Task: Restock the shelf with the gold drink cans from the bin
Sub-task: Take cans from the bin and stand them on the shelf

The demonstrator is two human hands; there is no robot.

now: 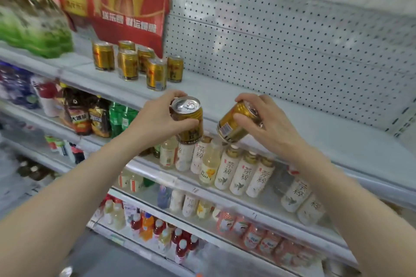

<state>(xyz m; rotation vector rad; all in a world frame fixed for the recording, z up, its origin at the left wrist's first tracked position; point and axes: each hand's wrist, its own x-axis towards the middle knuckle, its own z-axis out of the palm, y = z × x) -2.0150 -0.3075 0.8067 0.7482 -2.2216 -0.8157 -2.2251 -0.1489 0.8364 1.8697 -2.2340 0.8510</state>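
Two gold drink cans are in the air just before the lip of the white shelf (236,101); the left hand (155,117) is closed around one can (189,119), upright with its silver pull-tab top showing; the right hand (263,117) is clamped on the other can (236,123), tilted, its long axis leaning up and to the right, base toward the person. Six gold cans (135,63) already stand clustered up and to the left, beneath a red fries poster (126,2); the left grip looks nearer that cluster, so its can probably lands first; the tilted can would need righting. The bin is out of view.
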